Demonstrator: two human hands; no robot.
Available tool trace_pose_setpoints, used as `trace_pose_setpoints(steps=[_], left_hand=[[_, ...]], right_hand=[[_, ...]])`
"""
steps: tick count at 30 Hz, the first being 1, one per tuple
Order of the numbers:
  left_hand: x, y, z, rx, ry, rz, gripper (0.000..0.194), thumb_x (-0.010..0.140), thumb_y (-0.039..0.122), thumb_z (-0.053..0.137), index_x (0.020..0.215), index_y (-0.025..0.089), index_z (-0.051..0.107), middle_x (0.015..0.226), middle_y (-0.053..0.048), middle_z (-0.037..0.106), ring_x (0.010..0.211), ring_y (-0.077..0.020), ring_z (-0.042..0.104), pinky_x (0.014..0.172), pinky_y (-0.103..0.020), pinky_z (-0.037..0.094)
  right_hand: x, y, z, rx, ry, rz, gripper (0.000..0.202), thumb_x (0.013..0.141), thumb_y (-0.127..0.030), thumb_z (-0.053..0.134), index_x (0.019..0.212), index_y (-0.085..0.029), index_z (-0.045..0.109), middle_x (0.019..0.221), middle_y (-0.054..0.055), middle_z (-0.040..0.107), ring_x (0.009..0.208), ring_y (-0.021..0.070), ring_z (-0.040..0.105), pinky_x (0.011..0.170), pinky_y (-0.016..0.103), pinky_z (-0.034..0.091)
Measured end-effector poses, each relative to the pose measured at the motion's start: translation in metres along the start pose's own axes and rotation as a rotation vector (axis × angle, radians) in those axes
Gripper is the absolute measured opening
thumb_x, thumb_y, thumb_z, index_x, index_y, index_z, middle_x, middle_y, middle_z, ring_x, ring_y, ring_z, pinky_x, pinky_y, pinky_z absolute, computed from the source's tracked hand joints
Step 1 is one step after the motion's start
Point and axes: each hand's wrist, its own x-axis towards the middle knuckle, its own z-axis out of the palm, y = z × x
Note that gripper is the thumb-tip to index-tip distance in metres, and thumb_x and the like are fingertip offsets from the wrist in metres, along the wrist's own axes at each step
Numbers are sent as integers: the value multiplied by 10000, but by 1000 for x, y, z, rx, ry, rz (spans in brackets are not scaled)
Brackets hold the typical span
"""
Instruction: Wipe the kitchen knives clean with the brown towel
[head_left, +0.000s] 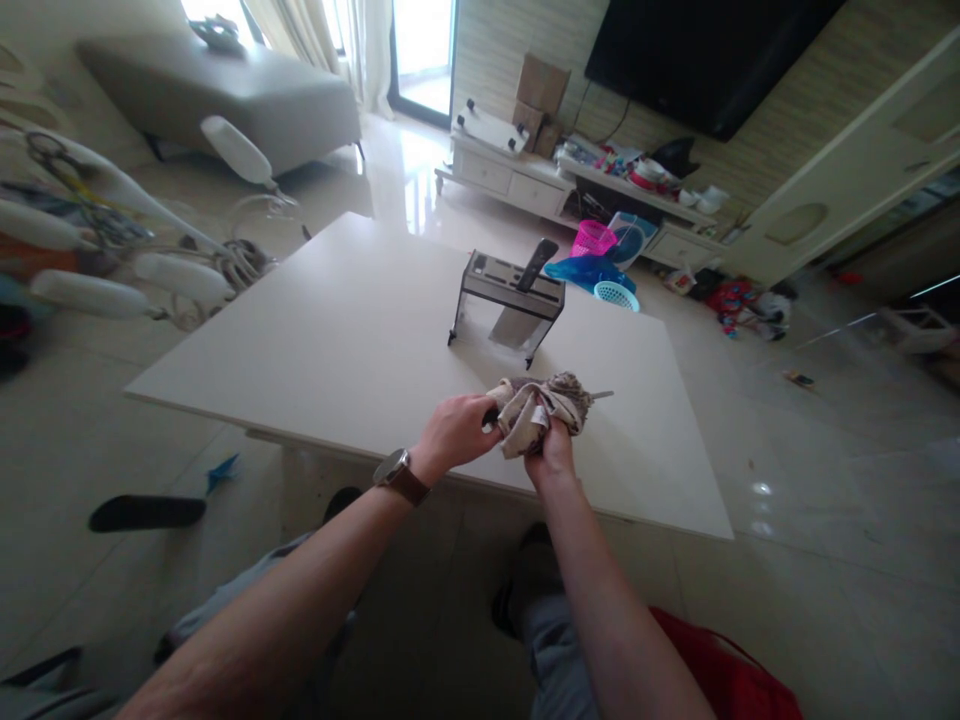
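Observation:
A crumpled brown-and-beige cloth [517,425] with a white label is bunched up above the near edge of the white table [322,310]. My right hand [553,455] grips it from below. From the cloth's right side pokes the thin grey tip of a knife [602,395]; most of its blade is hidden in the folds. My left hand [461,432], with a watch on the wrist, is closed around the dark handle at the cloth's left side. Just beyond my hands stands a knife block [510,285] holding one black-handled knife [537,265], its wide blade showing below the top.
Past the table's far edge are a blue plastic bag [589,272], a pink basket [594,238] and a light-blue basket [616,295]. A low TV cabinet [517,185] lines the wall. On the left is a stand with white padded arms [90,292]; a red bag [720,665] lies near my right leg.

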Motion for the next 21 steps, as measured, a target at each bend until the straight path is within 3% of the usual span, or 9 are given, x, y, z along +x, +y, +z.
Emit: trace_pose_setpoints(steps=[4, 9, 21], left_hand=[[0, 0, -2, 24, -15, 7, 190, 889, 349, 602, 980, 233, 722, 970, -82, 778, 838, -247, 718, 651, -299, 414], [0, 0, -2, 43, -34, 2, 200, 892, 336, 593, 1000, 226, 721, 987, -91, 780, 866, -256, 728, 669, -303, 438], [-1, 1, 0, 2, -49, 4, 210, 877, 288, 601, 1023, 221, 737, 1043, -111, 783, 899, -268, 736, 724, -307, 476]], right_hand=[[-12, 8, 9, 30, 37, 78, 323, 713, -331, 785, 996, -195, 707, 910, 4, 776, 867, 177, 726, 848, 322, 615], [-8, 9, 4, 30, 2, 120, 364, 699, -338, 790, 1021, -199, 694, 917, 3, 777, 881, 179, 728, 890, 339, 606], [-10, 14, 2, 25, 0, 109, 365, 715, -340, 795, 1026, -198, 669, 905, -8, 773, 867, 162, 733, 898, 321, 609]])
